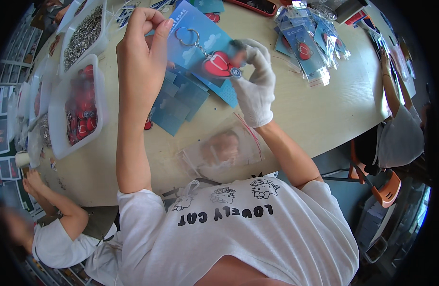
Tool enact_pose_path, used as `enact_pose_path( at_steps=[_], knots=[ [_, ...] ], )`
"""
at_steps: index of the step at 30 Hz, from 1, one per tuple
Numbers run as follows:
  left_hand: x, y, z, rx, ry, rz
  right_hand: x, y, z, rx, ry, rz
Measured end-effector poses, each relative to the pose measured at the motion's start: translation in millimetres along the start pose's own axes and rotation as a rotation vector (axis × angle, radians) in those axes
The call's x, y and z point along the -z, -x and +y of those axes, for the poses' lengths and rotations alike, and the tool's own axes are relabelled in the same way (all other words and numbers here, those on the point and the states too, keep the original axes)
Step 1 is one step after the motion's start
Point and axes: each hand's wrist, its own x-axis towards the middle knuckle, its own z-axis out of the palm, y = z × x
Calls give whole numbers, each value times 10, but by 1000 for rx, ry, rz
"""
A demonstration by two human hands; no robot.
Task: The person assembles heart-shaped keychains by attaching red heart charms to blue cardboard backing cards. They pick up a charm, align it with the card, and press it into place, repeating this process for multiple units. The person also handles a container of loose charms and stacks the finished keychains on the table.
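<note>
Over the table, a blue backing card [200, 24] is held up at a tilt, with a keychain on its face. The keychain has a metal split ring [187, 35], a short chain and a red charm [217, 66] with a small round blue piece. Bare and closed, my left hand [145, 45] pinches at the card's upper left edge; its curled fingers are partly hidden. My right hand [257, 86], in a white glove, grips the charm end of the keychain against the card, thumb below and fingers above. More blue cards [174, 102] lie under my hands.
At left, a white bin [57, 138] holds red charms, and another bin [104, 35] holds metal rings. Packed keychains [305, 50] in clear bags lie at right. A clear zip bag [224, 150] sits by the near edge. A phone [257, 5] lies far off. Co-workers sit both sides.
</note>
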Motion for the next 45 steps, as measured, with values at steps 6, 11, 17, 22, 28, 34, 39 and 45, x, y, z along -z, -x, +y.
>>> enact_pose_path(
  at_steps=[6, 11, 17, 22, 28, 34, 39, 45],
  knots=[
    [-56, 87, -29, 91, 259, 78, 248, -89, 57, 439, 156, -12],
    [-60, 142, -117, 88, 284, 87, 239, 56, -29, -75, -225, -190],
    [-195, 253, -123, 42, 243, 69, 86, 162, -50, -734, -749, -122],
    [-226, 550, -122, 125, 247, -60, 391, 198, 80, -556, -599, -89],
    [-545, 1529, -411, -24, -542, -388, 759, 480, 278, -601, -465, 52],
    [-606, 1644, -391, 144, -419, -563, 821, 673, 333, -635, -396, 11],
    [-623, 1649, -321, 78, -515, -324, 880, 710, 436, -620, -425, 19],
    [-540, 1622, -469, 377, -180, -429, 864, 689, 389, -624, -398, 23]
  ],
)
